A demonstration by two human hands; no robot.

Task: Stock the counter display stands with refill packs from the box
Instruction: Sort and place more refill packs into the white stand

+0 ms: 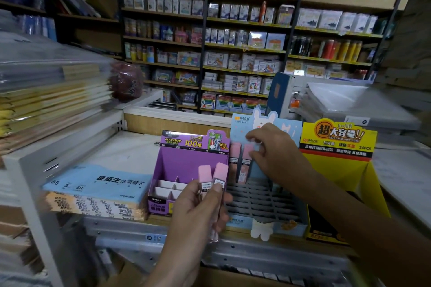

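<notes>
Left hand (198, 202) clasps two slim pink-capped refill packs (213, 175) before the blue card display stand (263, 196); right hand (272, 147) pinches a standing pack (245, 165) in its rear row, with open grid slots in front.

Display stands (189, 165): three. Refill packs (220, 171): four, two held at lower centre, two seated in the blue stand (261, 202).

Box (245, 281) cut by bottom edge, notebook stack (53, 91) blurred
</notes>
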